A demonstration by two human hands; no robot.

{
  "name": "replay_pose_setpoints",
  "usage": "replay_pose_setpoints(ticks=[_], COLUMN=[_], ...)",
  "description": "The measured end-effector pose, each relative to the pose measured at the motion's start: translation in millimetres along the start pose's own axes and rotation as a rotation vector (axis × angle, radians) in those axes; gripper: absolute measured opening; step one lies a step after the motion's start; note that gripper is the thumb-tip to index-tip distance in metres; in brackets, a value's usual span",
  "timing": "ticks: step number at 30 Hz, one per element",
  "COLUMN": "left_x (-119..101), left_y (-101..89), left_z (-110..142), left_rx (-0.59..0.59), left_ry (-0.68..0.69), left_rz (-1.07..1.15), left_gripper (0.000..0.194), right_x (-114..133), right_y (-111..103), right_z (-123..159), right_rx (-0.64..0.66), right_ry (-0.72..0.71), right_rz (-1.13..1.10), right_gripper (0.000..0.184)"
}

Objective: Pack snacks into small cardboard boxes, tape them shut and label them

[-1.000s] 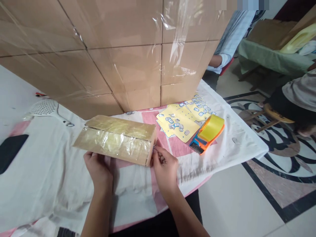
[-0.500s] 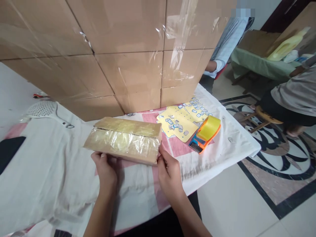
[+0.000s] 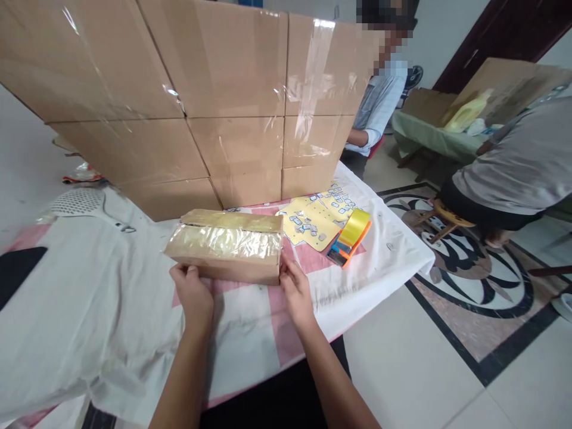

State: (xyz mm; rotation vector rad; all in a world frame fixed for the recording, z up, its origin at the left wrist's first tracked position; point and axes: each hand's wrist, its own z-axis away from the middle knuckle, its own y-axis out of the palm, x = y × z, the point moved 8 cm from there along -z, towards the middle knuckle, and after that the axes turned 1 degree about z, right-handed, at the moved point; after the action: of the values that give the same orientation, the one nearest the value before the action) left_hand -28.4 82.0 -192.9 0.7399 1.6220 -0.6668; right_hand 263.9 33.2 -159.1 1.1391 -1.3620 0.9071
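A small cardboard box (image 3: 232,269), its top seam covered with shiny clear tape, is in front of me between both hands. My left hand (image 3: 193,292) grips its near left edge, thumb on the front and the other fingers hidden beneath. At the near right corner, my right hand (image 3: 295,289) holds the box with bent fingers. To the right of the box lies a tape dispenser (image 3: 351,237) with a yellow roll and an orange and blue frame. Beside it is a yellow printed paper sheet (image 3: 308,220).
Behind the box stands a wall of large taped cartons (image 3: 241,143). A white perforated ladle (image 3: 83,204) rests on the left of the cloth-covered table (image 3: 134,310). One person (image 3: 382,95) is behind the cartons; another (image 3: 513,161) sits on a wooden stool (image 3: 447,217) at right.
My view has tilted up and turned slightly right. The box has levelled a little in my hands, showing more of its front side. My right hand's fingers have shifted at the corner.
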Motion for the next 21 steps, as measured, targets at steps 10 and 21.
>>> replay_pose_setpoints(ticks=[10,21], left_x=[-21.5,-24.4], left_y=[1.4,0.4], left_z=[7.3,9.1], left_rx=[-0.022,-0.015], left_ry=[-0.035,-0.047], left_rz=[-0.066,-0.089], left_gripper=[0.014,0.017], right_x=[12.0,11.3], right_y=[-6.1,-10.0], right_z=[-14.7,-21.6], right_rx=[-0.179,-0.220], right_ry=[-0.108,-0.162], right_rz=[0.013,-0.030], right_gripper=[0.026,0.019])
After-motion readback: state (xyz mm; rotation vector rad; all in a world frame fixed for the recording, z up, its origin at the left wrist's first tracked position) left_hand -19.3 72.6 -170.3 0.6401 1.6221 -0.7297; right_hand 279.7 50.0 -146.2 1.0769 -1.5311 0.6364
